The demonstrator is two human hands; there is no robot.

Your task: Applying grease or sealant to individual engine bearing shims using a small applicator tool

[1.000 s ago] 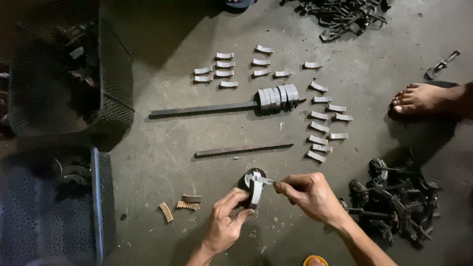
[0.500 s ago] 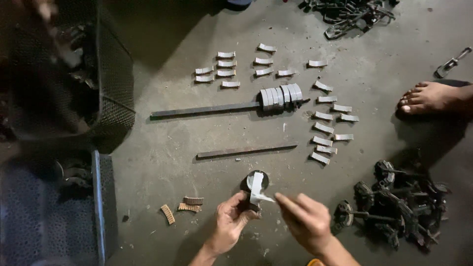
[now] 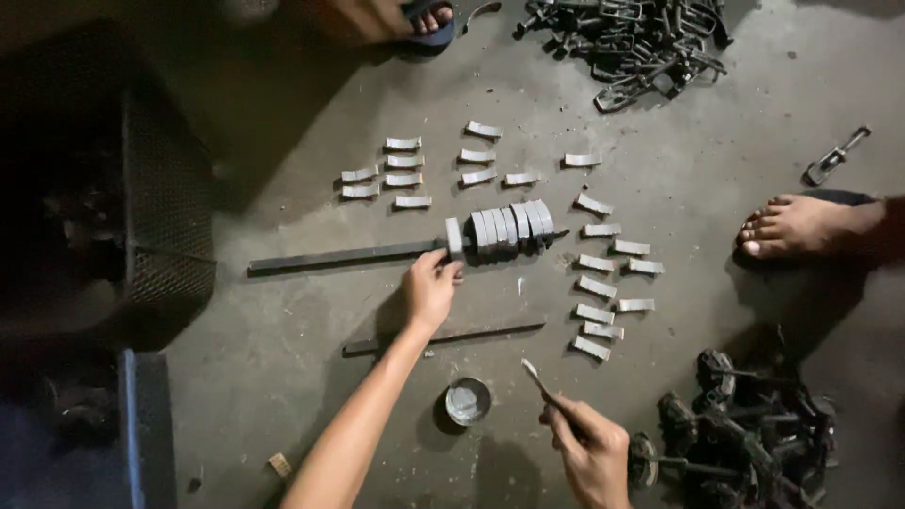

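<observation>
Left hand point(image 3: 432, 287) at the long bar point(image 3: 344, 255), fingers closed on a grey curved block point(image 3: 454, 237) beside six already lined up point(image 3: 511, 227). Right hand point(image 3: 592, 451) pinched on a small brush point(image 3: 539, 381) near the round tin point(image 3: 468, 400). Seemingly early going – some twenty loose pieces point(image 3: 603, 285) left scattered on the floor point(image 3: 698, 188).

You've bare floor point(image 3: 716, 170) btwn the curved plates point(image 3: 603, 283) & top scrap pile point(image 3: 641, 42); thin rod point(image 3: 443, 337) blocks mid-floor.
</observation>
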